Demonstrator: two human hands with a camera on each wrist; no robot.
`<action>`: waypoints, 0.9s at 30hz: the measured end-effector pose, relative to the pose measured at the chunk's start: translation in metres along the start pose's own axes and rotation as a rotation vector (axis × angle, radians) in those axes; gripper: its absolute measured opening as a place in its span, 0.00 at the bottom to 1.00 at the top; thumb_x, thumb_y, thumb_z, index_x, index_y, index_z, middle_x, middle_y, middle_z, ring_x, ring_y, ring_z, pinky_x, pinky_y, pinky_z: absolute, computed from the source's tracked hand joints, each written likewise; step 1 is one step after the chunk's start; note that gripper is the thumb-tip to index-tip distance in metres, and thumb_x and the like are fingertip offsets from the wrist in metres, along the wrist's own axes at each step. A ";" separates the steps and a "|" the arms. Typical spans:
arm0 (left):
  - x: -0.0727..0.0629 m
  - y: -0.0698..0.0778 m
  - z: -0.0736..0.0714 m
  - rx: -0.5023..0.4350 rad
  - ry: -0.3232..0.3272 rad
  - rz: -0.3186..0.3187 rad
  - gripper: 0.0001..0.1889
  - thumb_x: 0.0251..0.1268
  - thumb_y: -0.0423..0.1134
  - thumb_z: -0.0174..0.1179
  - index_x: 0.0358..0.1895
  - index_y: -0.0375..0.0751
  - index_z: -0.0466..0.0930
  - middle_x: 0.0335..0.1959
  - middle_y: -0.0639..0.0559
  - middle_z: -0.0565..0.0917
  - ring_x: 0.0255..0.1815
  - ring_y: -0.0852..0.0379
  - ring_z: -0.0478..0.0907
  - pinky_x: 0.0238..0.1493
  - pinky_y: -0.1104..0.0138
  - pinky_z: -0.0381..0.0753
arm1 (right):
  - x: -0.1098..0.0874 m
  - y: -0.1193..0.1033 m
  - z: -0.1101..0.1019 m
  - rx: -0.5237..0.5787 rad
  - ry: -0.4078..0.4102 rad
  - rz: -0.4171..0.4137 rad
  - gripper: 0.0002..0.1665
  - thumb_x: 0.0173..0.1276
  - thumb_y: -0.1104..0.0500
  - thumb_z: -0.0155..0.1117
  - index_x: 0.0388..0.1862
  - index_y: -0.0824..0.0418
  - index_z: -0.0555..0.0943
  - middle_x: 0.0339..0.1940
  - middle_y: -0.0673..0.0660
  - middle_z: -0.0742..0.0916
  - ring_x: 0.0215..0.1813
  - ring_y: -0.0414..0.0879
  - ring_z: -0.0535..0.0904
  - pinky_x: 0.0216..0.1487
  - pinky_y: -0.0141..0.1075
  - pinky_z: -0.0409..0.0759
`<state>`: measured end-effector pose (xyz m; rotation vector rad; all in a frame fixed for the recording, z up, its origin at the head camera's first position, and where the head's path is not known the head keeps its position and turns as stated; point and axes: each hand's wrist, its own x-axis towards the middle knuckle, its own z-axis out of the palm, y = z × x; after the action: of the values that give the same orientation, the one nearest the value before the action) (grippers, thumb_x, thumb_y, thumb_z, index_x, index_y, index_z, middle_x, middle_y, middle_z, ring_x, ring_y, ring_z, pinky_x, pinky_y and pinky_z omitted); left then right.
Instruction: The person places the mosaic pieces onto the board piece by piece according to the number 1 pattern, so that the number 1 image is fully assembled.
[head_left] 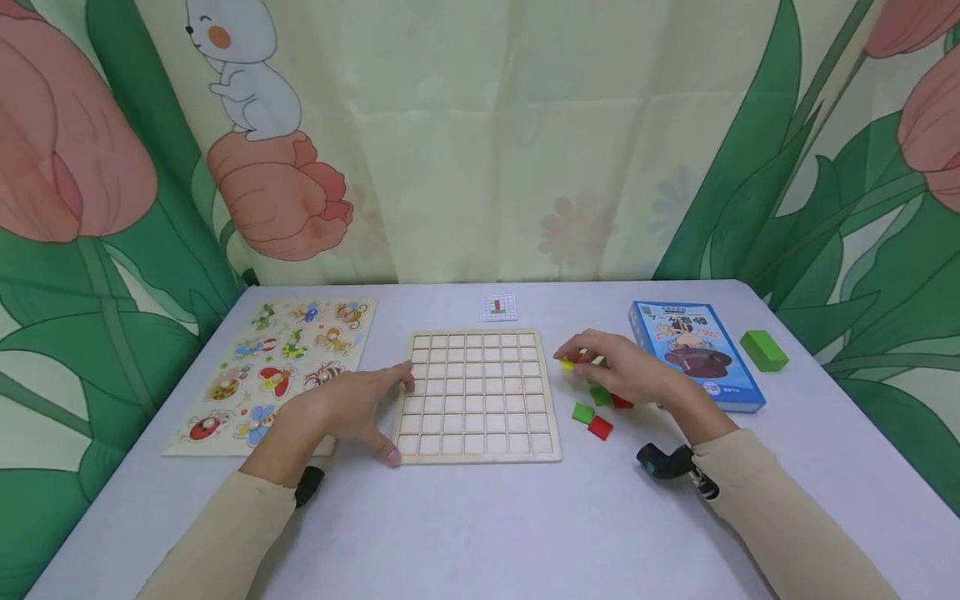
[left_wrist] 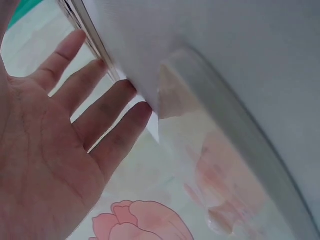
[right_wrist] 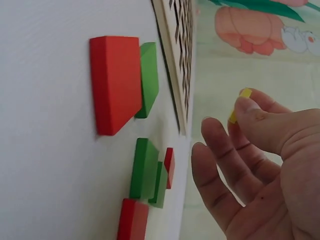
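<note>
A wooden board with a raised square grid (head_left: 480, 458) lies flat on the table between both hands. Its left side is touched by my left hand (head_left: 345, 407), thumb by the lower corner and fingers higher up, loosely extended. Between thumb and index finger, my right hand (head_left: 617, 367) pinches a small yellow tile (right_wrist: 244, 95), held above the table right of the board. Under and in front of that hand lie loose square tiles, among them a green tile (head_left: 582, 412) and a red tile (head_left: 600, 427); the hand partly covers others.
An insect picture board (head_left: 277, 354) lies at the left. Behind the grid stands or lies a small pattern card (head_left: 498, 307); which, I cannot tell. At the right are a blue box (head_left: 693, 354) and a green block (head_left: 763, 350). A printed curtain (head_left: 465, 167) hangs behind.
</note>
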<state>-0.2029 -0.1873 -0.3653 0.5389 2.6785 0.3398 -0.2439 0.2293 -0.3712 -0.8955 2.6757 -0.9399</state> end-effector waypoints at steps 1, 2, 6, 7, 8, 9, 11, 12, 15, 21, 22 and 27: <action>0.001 0.000 0.000 0.002 0.003 0.001 0.53 0.28 0.66 0.84 0.66 0.62 0.69 0.71 0.51 0.74 0.55 0.50 0.76 0.58 0.49 0.76 | 0.001 0.000 0.000 0.005 0.010 -0.010 0.19 0.76 0.65 0.62 0.63 0.56 0.81 0.56 0.51 0.85 0.56 0.51 0.80 0.53 0.43 0.81; 0.001 0.000 0.000 0.004 0.008 0.004 0.53 0.28 0.66 0.85 0.66 0.62 0.69 0.70 0.51 0.74 0.55 0.51 0.76 0.58 0.50 0.76 | 0.002 -0.001 0.000 0.011 0.019 -0.022 0.19 0.76 0.66 0.62 0.63 0.56 0.81 0.56 0.51 0.85 0.56 0.51 0.81 0.53 0.43 0.82; 0.003 -0.001 -0.002 0.021 0.020 0.003 0.51 0.26 0.65 0.85 0.62 0.63 0.70 0.67 0.53 0.76 0.53 0.52 0.76 0.57 0.51 0.77 | 0.010 -0.007 -0.003 0.046 0.041 -0.066 0.18 0.76 0.65 0.61 0.62 0.57 0.81 0.58 0.55 0.85 0.57 0.52 0.81 0.53 0.43 0.83; 0.003 -0.002 -0.002 0.025 0.022 -0.003 0.51 0.26 0.65 0.85 0.62 0.63 0.70 0.66 0.54 0.77 0.53 0.53 0.76 0.56 0.52 0.77 | 0.012 -0.009 -0.003 0.058 0.045 -0.074 0.18 0.76 0.65 0.61 0.62 0.56 0.81 0.59 0.57 0.85 0.57 0.52 0.81 0.52 0.43 0.83; 0.003 -0.002 -0.003 0.025 0.022 -0.007 0.51 0.26 0.65 0.85 0.62 0.64 0.70 0.66 0.54 0.76 0.53 0.53 0.76 0.56 0.51 0.76 | 0.014 -0.010 -0.004 0.070 0.048 -0.079 0.18 0.77 0.65 0.61 0.62 0.56 0.81 0.59 0.58 0.85 0.57 0.52 0.81 0.52 0.42 0.83; 0.003 -0.002 -0.003 0.024 0.020 -0.013 0.51 0.26 0.65 0.85 0.63 0.64 0.70 0.67 0.54 0.76 0.53 0.53 0.75 0.56 0.51 0.76 | 0.016 -0.011 -0.004 0.079 0.050 -0.082 0.18 0.77 0.65 0.61 0.63 0.56 0.80 0.59 0.58 0.85 0.57 0.52 0.81 0.52 0.41 0.84; 0.003 -0.002 -0.004 0.012 0.013 -0.021 0.51 0.27 0.65 0.85 0.63 0.65 0.69 0.68 0.54 0.75 0.53 0.52 0.75 0.56 0.51 0.76 | 0.019 -0.014 -0.004 0.099 0.053 -0.084 0.18 0.77 0.65 0.61 0.62 0.55 0.80 0.60 0.59 0.84 0.56 0.51 0.81 0.51 0.39 0.84; 0.003 -0.002 -0.004 0.009 0.008 -0.019 0.51 0.28 0.64 0.85 0.64 0.65 0.69 0.69 0.54 0.75 0.54 0.51 0.75 0.56 0.51 0.76 | 0.020 -0.014 -0.004 0.112 0.054 -0.086 0.18 0.77 0.65 0.61 0.63 0.56 0.80 0.61 0.59 0.84 0.56 0.52 0.81 0.51 0.39 0.84; 0.003 -0.002 -0.004 -0.002 -0.006 -0.019 0.50 0.31 0.63 0.85 0.65 0.64 0.69 0.71 0.53 0.73 0.56 0.50 0.75 0.57 0.50 0.76 | 0.024 -0.017 -0.004 0.141 0.051 -0.103 0.18 0.77 0.65 0.60 0.63 0.59 0.80 0.63 0.60 0.83 0.56 0.53 0.81 0.50 0.38 0.84; 0.003 -0.001 -0.003 -0.005 -0.010 -0.019 0.51 0.31 0.61 0.85 0.67 0.63 0.69 0.72 0.52 0.72 0.58 0.48 0.75 0.58 0.48 0.76 | 0.032 -0.023 -0.001 0.163 0.060 -0.114 0.17 0.78 0.63 0.60 0.63 0.56 0.80 0.62 0.60 0.83 0.55 0.52 0.81 0.45 0.42 0.85; 0.003 -0.001 -0.003 -0.005 -0.011 -0.018 0.51 0.31 0.61 0.85 0.67 0.63 0.69 0.72 0.52 0.72 0.58 0.48 0.75 0.58 0.48 0.76 | 0.034 -0.023 -0.001 0.164 0.062 -0.112 0.17 0.78 0.63 0.61 0.63 0.56 0.80 0.61 0.59 0.84 0.55 0.52 0.81 0.44 0.44 0.84; 0.002 0.000 -0.003 0.001 -0.010 -0.010 0.50 0.30 0.62 0.85 0.65 0.63 0.69 0.70 0.52 0.74 0.55 0.49 0.76 0.56 0.49 0.76 | 0.043 -0.027 0.000 0.159 0.071 -0.136 0.17 0.77 0.64 0.61 0.63 0.58 0.80 0.60 0.61 0.84 0.55 0.52 0.82 0.40 0.48 0.83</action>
<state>-0.2063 -0.1869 -0.3635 0.5261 2.6711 0.3316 -0.2658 0.1872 -0.3533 -1.0372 2.5785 -1.2163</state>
